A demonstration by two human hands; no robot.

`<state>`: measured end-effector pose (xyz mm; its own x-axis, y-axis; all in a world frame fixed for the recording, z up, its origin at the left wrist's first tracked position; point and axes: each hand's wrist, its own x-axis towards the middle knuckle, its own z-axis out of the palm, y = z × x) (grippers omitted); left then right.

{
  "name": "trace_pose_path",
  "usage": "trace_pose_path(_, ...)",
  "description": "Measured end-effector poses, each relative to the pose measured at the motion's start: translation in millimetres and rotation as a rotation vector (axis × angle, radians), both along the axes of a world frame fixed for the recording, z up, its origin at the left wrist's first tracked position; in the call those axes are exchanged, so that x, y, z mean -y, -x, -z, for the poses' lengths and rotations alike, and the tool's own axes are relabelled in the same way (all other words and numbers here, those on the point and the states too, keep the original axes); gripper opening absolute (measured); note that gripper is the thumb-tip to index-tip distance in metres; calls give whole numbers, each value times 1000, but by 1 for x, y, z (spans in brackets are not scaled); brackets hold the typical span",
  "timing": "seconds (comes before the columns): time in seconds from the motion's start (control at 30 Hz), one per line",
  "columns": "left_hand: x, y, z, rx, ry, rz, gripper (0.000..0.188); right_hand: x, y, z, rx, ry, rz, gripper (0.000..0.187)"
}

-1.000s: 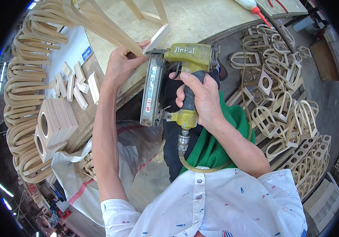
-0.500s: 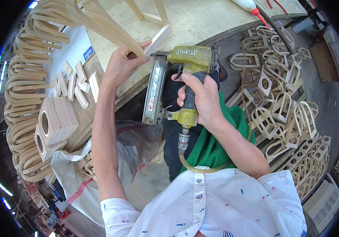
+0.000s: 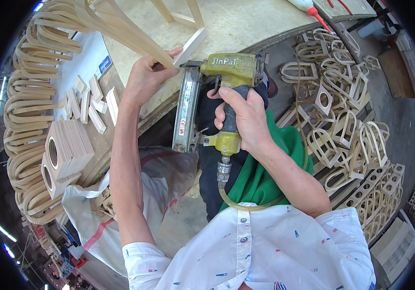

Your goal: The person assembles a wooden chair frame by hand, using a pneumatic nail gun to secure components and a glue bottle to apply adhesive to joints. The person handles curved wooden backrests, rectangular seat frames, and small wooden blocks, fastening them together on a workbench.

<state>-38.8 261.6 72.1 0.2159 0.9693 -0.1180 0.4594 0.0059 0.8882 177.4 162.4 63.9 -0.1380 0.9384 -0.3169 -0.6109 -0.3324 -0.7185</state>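
My left hand point(image 3: 145, 79) pinches the end of a bent wooden frame point(image 3: 137, 36) at the workbench edge, where a short wooden strip point(image 3: 191, 46) meets it. In my right hand point(image 3: 250, 113) is a yellow air nail gun point(image 3: 231, 68), gripped by its black handle with the index finger at the trigger. The gun's nose is right at the corner between strip and frame; whether it presses on the wood I cannot tell. A clear air hose point(image 3: 231, 202) runs from the handle's base.
Several short wood blocks point(image 3: 96, 118) and stacked boards with round holes point(image 3: 72, 145) lie on the bench point(image 3: 246, 29) at left, beside rows of bent frames point(image 3: 31, 108). A white sack point(image 3: 161, 176) hangs below. Finished-looking frames point(image 3: 326, 147) are piled at right.
Both hands, the nail gun and the wooden frame have shifted slightly left in the picture. The grips look the same.
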Motion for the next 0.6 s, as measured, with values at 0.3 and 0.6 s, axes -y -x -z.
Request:
trace_pose_path(0.3, -3, 5, -5, 18, 13, -1, 26, -9, -13, -2, 0, -35, -43, 23)
trace_pose_path(0.6, -42, 0, -29, 111, 24, 26, 50, -46, -59, -13, 21, -32, 48, 26)
